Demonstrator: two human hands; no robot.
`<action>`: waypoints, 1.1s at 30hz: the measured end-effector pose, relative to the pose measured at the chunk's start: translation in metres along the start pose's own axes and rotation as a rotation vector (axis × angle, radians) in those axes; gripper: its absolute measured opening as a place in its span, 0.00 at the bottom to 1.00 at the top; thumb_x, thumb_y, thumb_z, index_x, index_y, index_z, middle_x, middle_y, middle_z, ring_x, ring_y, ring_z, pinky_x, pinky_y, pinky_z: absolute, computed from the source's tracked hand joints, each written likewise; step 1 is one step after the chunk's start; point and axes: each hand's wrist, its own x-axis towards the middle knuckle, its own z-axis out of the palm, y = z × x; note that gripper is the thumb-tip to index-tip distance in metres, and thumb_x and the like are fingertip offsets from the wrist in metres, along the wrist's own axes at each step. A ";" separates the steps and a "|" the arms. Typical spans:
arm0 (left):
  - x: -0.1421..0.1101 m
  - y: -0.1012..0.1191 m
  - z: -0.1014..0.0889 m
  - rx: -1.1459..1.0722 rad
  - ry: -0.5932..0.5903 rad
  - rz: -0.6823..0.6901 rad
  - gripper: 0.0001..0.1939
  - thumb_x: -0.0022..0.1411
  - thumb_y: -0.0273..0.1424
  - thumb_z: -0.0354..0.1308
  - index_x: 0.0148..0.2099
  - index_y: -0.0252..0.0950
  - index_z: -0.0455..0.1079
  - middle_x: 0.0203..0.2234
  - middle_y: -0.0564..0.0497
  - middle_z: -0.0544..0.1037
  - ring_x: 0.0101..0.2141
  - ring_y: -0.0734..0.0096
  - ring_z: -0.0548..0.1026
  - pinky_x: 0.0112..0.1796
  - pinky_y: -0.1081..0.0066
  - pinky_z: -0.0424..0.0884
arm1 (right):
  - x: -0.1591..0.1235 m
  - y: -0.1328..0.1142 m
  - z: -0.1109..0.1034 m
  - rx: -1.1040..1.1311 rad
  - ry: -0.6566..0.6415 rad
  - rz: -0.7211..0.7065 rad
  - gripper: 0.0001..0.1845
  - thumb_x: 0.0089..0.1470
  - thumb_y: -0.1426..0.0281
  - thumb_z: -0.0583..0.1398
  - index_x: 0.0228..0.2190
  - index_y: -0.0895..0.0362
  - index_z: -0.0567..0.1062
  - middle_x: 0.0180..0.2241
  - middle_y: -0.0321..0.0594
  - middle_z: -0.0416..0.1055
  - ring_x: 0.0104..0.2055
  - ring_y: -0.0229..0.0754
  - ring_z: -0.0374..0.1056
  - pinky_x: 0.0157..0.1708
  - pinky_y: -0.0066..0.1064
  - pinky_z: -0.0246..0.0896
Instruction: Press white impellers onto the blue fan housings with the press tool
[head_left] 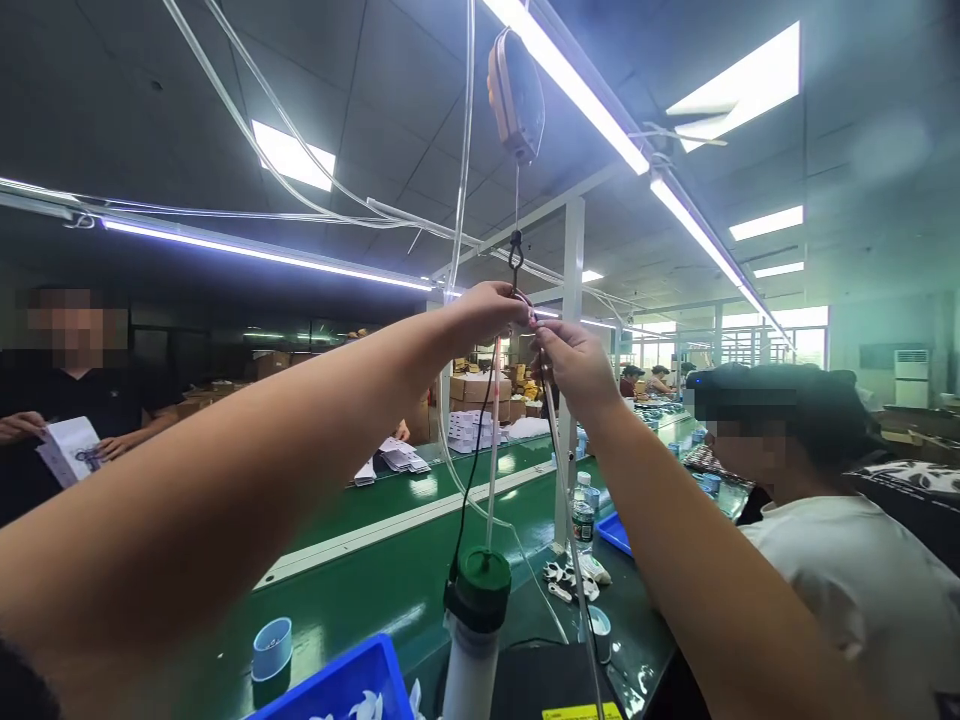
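Both my arms reach up to a hook [515,252] that hangs on a thin cable from an orange-edged spring balancer [516,95] overhead. My left hand [484,312] is closed around the cable end just under the hook. My right hand [571,358] pinches the clear tube [568,500] and cords beside it. Below them a white cylindrical tool with a green cap [475,610] hangs upright, with a black cord and a pale hose running up to my hands.
A green conveyor bench [390,560] runs ahead with stacks of white packets, cardboard boxes, a water bottle [583,512], blue trays [341,690] and a tape roll [271,648]. A person sits close on my right [847,580]; another stands at the left holding a packet [71,450].
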 end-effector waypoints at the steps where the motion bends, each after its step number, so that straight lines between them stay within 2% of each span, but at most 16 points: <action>1: 0.000 -0.001 -0.001 0.012 -0.007 0.005 0.05 0.55 0.19 0.58 0.32 0.34 0.69 0.24 0.51 0.71 0.21 0.79 0.64 0.25 0.75 0.61 | -0.001 0.001 0.000 0.005 -0.023 0.024 0.10 0.62 0.67 0.59 0.37 0.63 0.72 0.25 0.33 0.66 0.21 0.30 0.63 0.21 0.22 0.62; 3: 0.000 -0.003 -0.003 0.041 -0.009 0.020 0.06 0.56 0.20 0.58 0.37 0.33 0.70 0.29 0.48 0.74 0.23 0.77 0.67 0.27 0.73 0.65 | -0.004 0.004 0.001 0.004 -0.057 0.056 0.12 0.62 0.65 0.59 0.36 0.63 0.72 0.23 0.32 0.65 0.20 0.30 0.62 0.20 0.22 0.61; 6: -0.002 -0.005 -0.010 0.094 0.055 0.071 0.25 0.55 0.21 0.59 0.56 0.34 0.63 0.45 0.41 0.73 0.34 0.68 0.73 0.35 0.68 0.69 | -0.005 0.010 0.003 -0.012 -0.057 0.057 0.13 0.64 0.63 0.57 0.35 0.62 0.71 0.20 0.29 0.59 0.18 0.29 0.57 0.18 0.21 0.56; 8: -0.005 -0.005 -0.015 0.237 0.154 0.243 0.36 0.53 0.19 0.60 0.63 0.36 0.56 0.57 0.39 0.64 0.48 0.59 0.70 0.46 0.64 0.68 | -0.004 0.013 0.004 -0.031 -0.046 0.030 0.14 0.65 0.62 0.55 0.36 0.62 0.71 0.19 0.28 0.57 0.18 0.29 0.55 0.19 0.21 0.54; 10: -0.008 -0.003 -0.021 0.502 0.190 0.518 0.34 0.52 0.18 0.60 0.61 0.39 0.60 0.62 0.43 0.58 0.59 0.55 0.60 0.58 0.60 0.57 | -0.003 0.015 0.006 -0.056 -0.039 -0.016 0.16 0.64 0.60 0.56 0.35 0.61 0.71 0.20 0.29 0.58 0.19 0.30 0.55 0.21 0.23 0.55; 12: -0.008 0.000 -0.025 0.770 0.060 0.747 0.25 0.53 0.19 0.61 0.52 0.42 0.70 0.59 0.49 0.65 0.63 0.56 0.54 0.63 0.57 0.42 | -0.003 0.017 0.007 -0.082 -0.031 -0.073 0.18 0.62 0.57 0.56 0.34 0.61 0.71 0.22 0.31 0.61 0.22 0.33 0.58 0.25 0.26 0.56; 14: -0.006 0.005 -0.027 0.922 -0.157 0.820 0.15 0.54 0.23 0.62 0.43 0.45 0.75 0.51 0.53 0.74 0.62 0.58 0.57 0.63 0.55 0.33 | -0.005 0.017 0.007 -0.110 -0.023 -0.124 0.20 0.60 0.54 0.55 0.34 0.60 0.71 0.24 0.34 0.63 0.25 0.35 0.60 0.27 0.28 0.56; 16: -0.001 0.010 -0.028 1.017 -0.286 0.830 0.09 0.56 0.26 0.62 0.37 0.45 0.77 0.42 0.54 0.79 0.58 0.60 0.63 0.63 0.56 0.32 | -0.006 0.017 0.007 -0.142 -0.013 -0.167 0.21 0.58 0.53 0.55 0.33 0.59 0.72 0.24 0.35 0.64 0.27 0.37 0.60 0.28 0.30 0.54; 22: 0.013 0.029 -0.027 1.187 -0.407 0.857 0.06 0.58 0.27 0.62 0.32 0.45 0.76 0.35 0.54 0.79 0.52 0.64 0.69 0.60 0.64 0.42 | -0.010 0.011 0.005 -0.219 0.017 -0.248 0.21 0.56 0.53 0.54 0.31 0.59 0.72 0.27 0.40 0.67 0.31 0.41 0.62 0.32 0.33 0.54; 25: 0.015 0.036 -0.026 1.115 -0.475 0.890 0.08 0.56 0.24 0.63 0.30 0.44 0.76 0.35 0.54 0.80 0.54 0.63 0.67 0.61 0.62 0.41 | -0.012 0.009 0.001 -0.242 0.004 -0.259 0.21 0.57 0.54 0.53 0.33 0.59 0.73 0.26 0.40 0.67 0.31 0.42 0.63 0.31 0.33 0.55; 28: 0.014 0.039 -0.024 0.984 -0.466 0.766 0.10 0.52 0.21 0.65 0.27 0.43 0.75 0.37 0.56 0.80 0.60 0.62 0.62 0.62 0.58 0.40 | -0.012 0.009 -0.004 -0.261 0.003 -0.267 0.21 0.58 0.56 0.52 0.35 0.60 0.74 0.27 0.41 0.68 0.32 0.42 0.64 0.31 0.33 0.56; 30: 0.014 0.039 -0.023 0.860 -0.450 0.670 0.12 0.49 0.19 0.65 0.24 0.42 0.74 0.35 0.56 0.80 0.60 0.62 0.61 0.62 0.57 0.42 | -0.011 0.010 -0.005 -0.277 0.008 -0.275 0.20 0.58 0.56 0.53 0.35 0.60 0.74 0.28 0.42 0.70 0.32 0.43 0.65 0.32 0.34 0.57; 33: 0.016 0.037 -0.022 0.764 -0.470 0.657 0.14 0.46 0.15 0.65 0.21 0.41 0.73 0.29 0.56 0.78 0.58 0.64 0.63 0.62 0.58 0.39 | -0.008 0.011 -0.007 -0.306 0.006 -0.282 0.19 0.59 0.57 0.54 0.35 0.59 0.74 0.30 0.43 0.71 0.33 0.43 0.65 0.34 0.34 0.57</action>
